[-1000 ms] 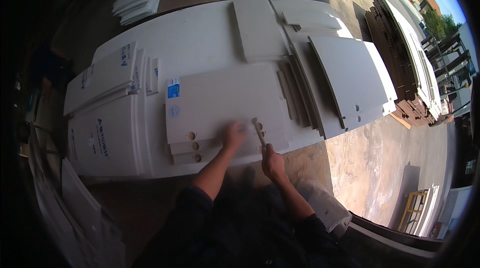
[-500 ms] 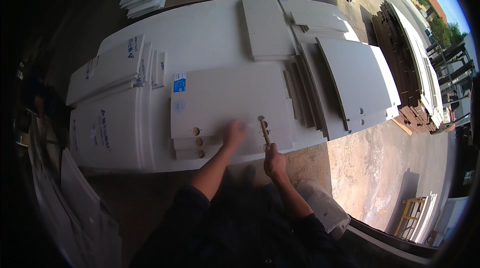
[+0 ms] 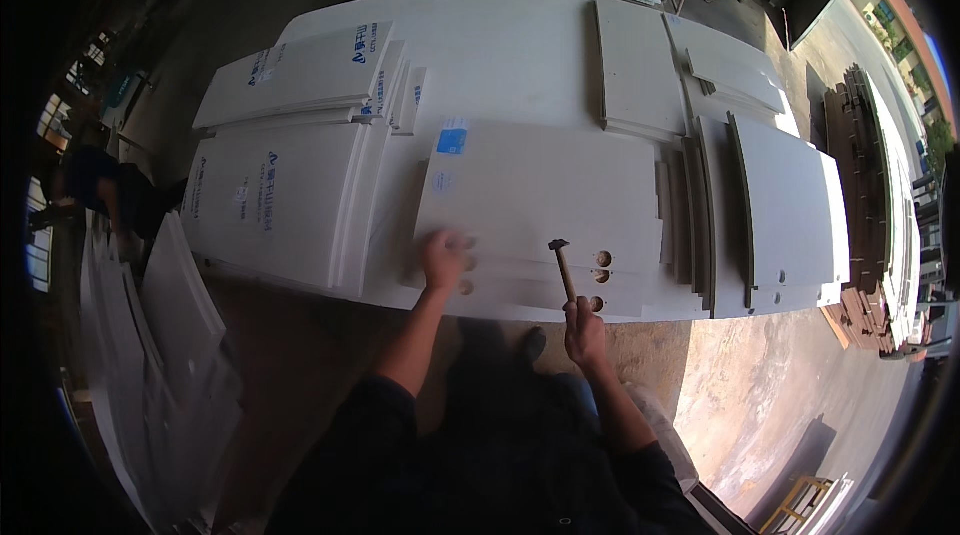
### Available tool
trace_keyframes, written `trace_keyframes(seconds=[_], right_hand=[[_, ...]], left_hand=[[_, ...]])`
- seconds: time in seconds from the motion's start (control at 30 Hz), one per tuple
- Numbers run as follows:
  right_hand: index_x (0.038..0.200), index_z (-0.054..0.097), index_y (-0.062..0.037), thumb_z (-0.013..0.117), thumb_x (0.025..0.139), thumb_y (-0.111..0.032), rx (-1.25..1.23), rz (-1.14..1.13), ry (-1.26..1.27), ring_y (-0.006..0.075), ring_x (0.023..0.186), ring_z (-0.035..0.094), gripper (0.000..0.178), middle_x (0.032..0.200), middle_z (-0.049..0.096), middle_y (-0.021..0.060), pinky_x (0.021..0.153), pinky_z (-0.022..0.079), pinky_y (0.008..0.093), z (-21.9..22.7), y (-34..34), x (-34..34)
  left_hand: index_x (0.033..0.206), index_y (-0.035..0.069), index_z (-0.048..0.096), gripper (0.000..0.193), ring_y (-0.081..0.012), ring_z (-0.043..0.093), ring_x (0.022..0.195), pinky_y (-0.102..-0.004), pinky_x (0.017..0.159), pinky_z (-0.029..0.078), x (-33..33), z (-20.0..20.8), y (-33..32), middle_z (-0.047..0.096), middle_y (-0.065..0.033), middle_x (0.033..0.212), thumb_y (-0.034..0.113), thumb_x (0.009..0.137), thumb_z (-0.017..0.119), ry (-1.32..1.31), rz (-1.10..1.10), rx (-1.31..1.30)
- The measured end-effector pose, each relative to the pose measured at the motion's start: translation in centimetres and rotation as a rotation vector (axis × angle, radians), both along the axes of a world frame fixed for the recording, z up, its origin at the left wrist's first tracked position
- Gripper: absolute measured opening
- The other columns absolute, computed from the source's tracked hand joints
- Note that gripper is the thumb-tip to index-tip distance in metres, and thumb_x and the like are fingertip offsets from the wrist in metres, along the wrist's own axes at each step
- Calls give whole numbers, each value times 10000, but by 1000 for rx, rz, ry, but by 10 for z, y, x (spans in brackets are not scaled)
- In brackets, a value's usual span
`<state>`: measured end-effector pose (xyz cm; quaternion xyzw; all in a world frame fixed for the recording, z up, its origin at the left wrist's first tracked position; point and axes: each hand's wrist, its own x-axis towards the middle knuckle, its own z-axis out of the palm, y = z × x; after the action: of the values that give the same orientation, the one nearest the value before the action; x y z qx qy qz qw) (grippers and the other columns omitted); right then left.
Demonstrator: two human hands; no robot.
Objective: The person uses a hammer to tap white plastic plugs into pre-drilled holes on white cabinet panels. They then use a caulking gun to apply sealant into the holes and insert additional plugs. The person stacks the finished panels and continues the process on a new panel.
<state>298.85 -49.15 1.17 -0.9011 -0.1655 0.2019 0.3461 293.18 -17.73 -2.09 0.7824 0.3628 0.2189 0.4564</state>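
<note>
My right hand (image 3: 585, 333) is wrapped round the wooden handle of a hammer (image 3: 564, 270). The hammer's dark head is over the white panel (image 3: 540, 180) in front of me, left of the round holes (image 3: 602, 259) near its right front. Motion smears my left hand (image 3: 443, 257), which is at the panel's left front beside another set of round holes (image 3: 466, 287). Its fingers are too blurred to show whether they hold anything. The panel carries a blue label (image 3: 452, 141) and lies on others, stepped out at the front edge.
Printed white panels (image 3: 280, 190) are piled on the left, plain panels (image 3: 795, 205) on the right. Brown boards (image 3: 866, 195) are stacked beyond them. More sheets (image 3: 180, 305) lean at the lower left, near another person (image 3: 105, 185). A white sack-like thing (image 3: 655, 420) is beside my right forearm.
My left hand has moved left across the panel, from its middle to the left-hand holes. The hammer has moved left off the right-hand holes, still in my right hand. The whole view has shifted.
</note>
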Motion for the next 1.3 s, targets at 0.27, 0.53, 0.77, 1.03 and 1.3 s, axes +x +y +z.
trace_keyframes(seconds=[0.27, 0.53, 0.77, 1.03, 1.3], right_hand=[[1067, 596, -40, 453, 1110, -272, 99, 121, 47, 514, 739, 637, 275, 721, 624, 266, 641, 463, 568, 6, 71, 2], [1037, 559, -42, 433, 1102, -242, -23, 214, 27, 522, 732, 624, 245, 714, 612, 270, 629, 477, 570, -17, 104, -7], [1049, 532, -50, 445, 1089, -269, -74, 224, 52, 553, 829, 637, 239, 800, 643, 332, 691, 486, 610, -17, 113, -19], [1049, 505, -41, 455, 1085, -308, -61, 177, 73, 574, 802, 635, 273, 757, 657, 305, 710, 480, 652, 0, 121, -19], [1041, 497, -60, 457, 1086, -310, -148, 244, 31, 560, 782, 643, 257, 744, 653, 303, 693, 484, 646, -15, 122, -12]], left_hand=[[1056, 56, 758, 182, -332, 721, 917, -423, 837, 556, -6, -44, 5, 755, -150, 991, 172, 921, 721, -63, -34, 207], [957, 31, 718, 121, -335, 684, 912, -435, 815, 545, -3, -31, 4, 706, -135, 948, 71, 850, 757, -93, -64, 167], [895, 23, 708, 114, -331, 672, 864, -428, 767, 546, -9, -55, 13, 681, -129, 892, 33, 809, 782, -43, -104, 311], [952, 5, 715, 137, -317, 702, 863, -407, 774, 554, -16, -46, 21, 709, -141, 928, 60, 843, 776, -61, -45, 183], [1000, -10, 726, 132, -262, 721, 832, -368, 764, 564, -32, -35, 31, 742, -142, 976, 34, 878, 746, -41, 83, 34]])
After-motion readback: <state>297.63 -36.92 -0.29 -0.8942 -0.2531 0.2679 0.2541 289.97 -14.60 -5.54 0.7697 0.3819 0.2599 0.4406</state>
